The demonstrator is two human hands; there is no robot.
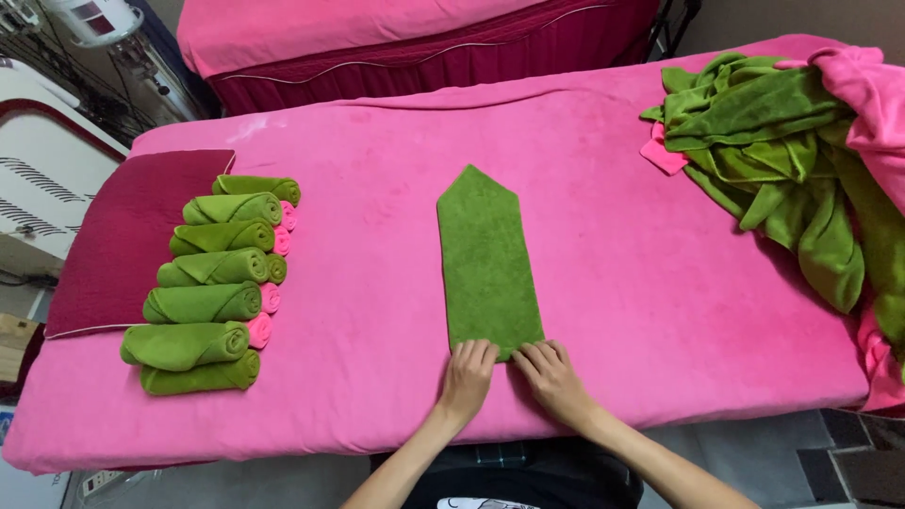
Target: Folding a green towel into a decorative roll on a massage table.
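Towel (486,266), green and fuzzy, lies flat in front of us near the middle of the pink bed (377,396). We see it folded into a long, narrow strip whose far end comes to a point like an arrowhead, while its near end is cut square across. Its surface looks smooth, with no visible creases.

Our left hand (467,377) rests on the near left corner of the strip, fingers stretched forward and pressed flat, gripping nothing. Our right hand (551,377) lies just beside it on the near right corner, fingers likewise spread and laid flat on the cloth, not closed around it. The two hands nearly meet at the strip's near edge.

To the left, well apart, we see a row of rolled towels (209,287), green ones with small pink rolls tucked at their right ends, lined up beside a dark red pillow (123,245). At the far right sits a loose heap of green towels (782,160), with pink cloth (872,104) draped against it. A second pink-covered bed (377,28) stands beyond.
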